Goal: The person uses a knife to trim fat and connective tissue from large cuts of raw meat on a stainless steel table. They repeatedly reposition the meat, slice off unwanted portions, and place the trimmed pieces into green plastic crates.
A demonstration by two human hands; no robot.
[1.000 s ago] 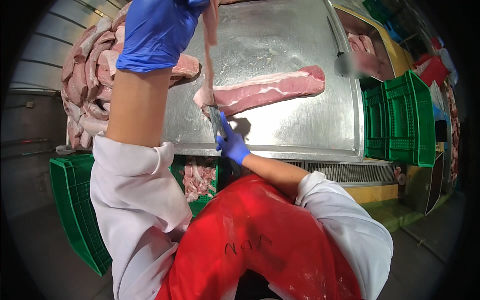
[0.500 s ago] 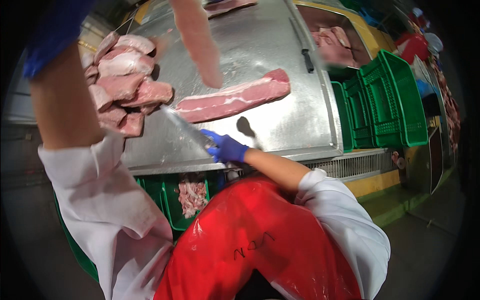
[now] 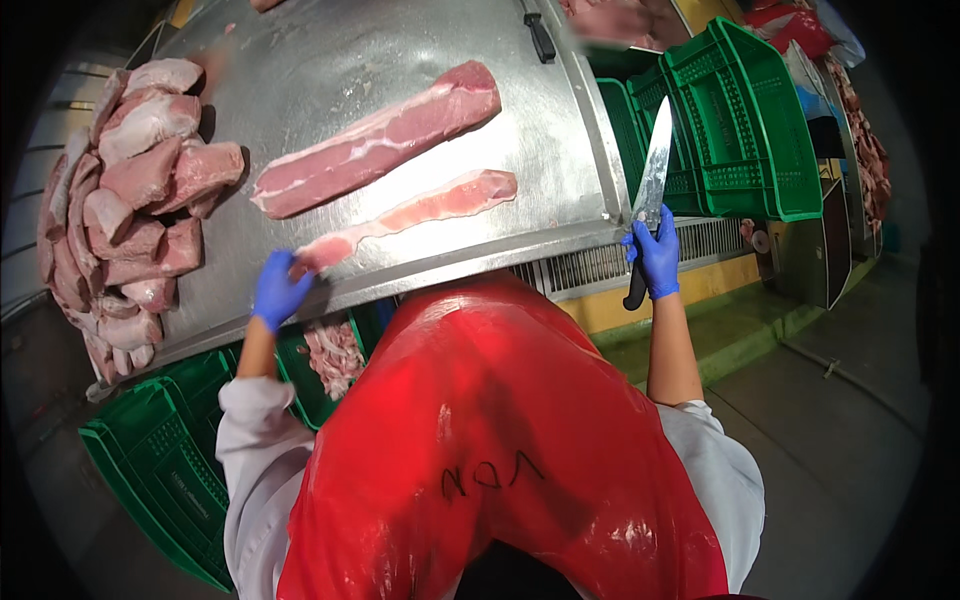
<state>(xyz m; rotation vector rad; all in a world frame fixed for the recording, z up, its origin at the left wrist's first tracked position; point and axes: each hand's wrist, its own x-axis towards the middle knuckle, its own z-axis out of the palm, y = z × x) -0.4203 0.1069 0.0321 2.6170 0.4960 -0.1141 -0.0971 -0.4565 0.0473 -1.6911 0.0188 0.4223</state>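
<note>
My left hand (image 3: 283, 290), in a blue glove, pinches the left end of a thin pale-pink meat strip (image 3: 420, 209) lying along the near side of the steel table (image 3: 380, 50). Above the strip, a long trimmed loin (image 3: 375, 140) lies diagonally. In my right hand (image 3: 655, 250), also gloved, is a long knife (image 3: 655, 150), its blade pointing away from me past the table's right edge. A heap of meat pieces (image 3: 150, 175) covers the table's left side.
Green crates (image 3: 750, 120) stand right of the table, another (image 3: 140, 460) below left. A crate of scraps (image 3: 330, 355) is under the near edge. A black-handled tool (image 3: 540, 35) rests at the table's back right, near a container of meat (image 3: 615, 20).
My raised left hand has come down, and the dangling strip now lies on the table. My right hand and knife have moved right, away from the loin. The view has shifted.
</note>
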